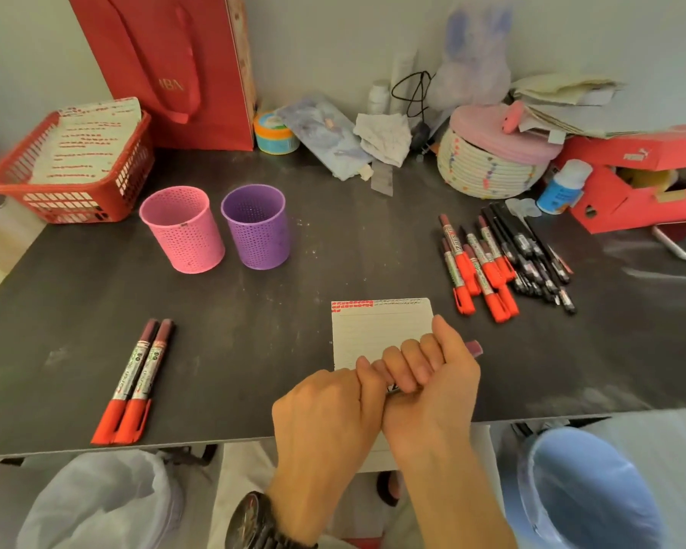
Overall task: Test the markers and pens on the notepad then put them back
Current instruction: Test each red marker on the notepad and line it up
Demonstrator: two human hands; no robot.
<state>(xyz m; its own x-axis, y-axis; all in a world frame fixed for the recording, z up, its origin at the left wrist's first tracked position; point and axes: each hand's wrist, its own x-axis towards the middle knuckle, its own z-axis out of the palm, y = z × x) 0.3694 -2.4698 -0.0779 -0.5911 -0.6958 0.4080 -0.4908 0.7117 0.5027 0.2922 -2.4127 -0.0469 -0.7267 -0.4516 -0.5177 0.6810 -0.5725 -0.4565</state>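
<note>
Looking down, met a dark table (254, 311), near edge partly hidden by forearms. Found left hand (325, 414) and right hand (432, 386) pressed together over the lower half of the notepad (377, 330), fingers of both curled round one marker (474, 347). Noted heap of markers and pens (496, 259) far right, pink cup (183, 231) and purple cup (256, 227) back left, two markers (135, 382) near left. Made out only the held marker's dark end, beyond the right hand.

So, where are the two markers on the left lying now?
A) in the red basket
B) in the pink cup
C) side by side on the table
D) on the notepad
C: the two markers lie side by side on the table, apart from the pink cup and the notepad.
</note>
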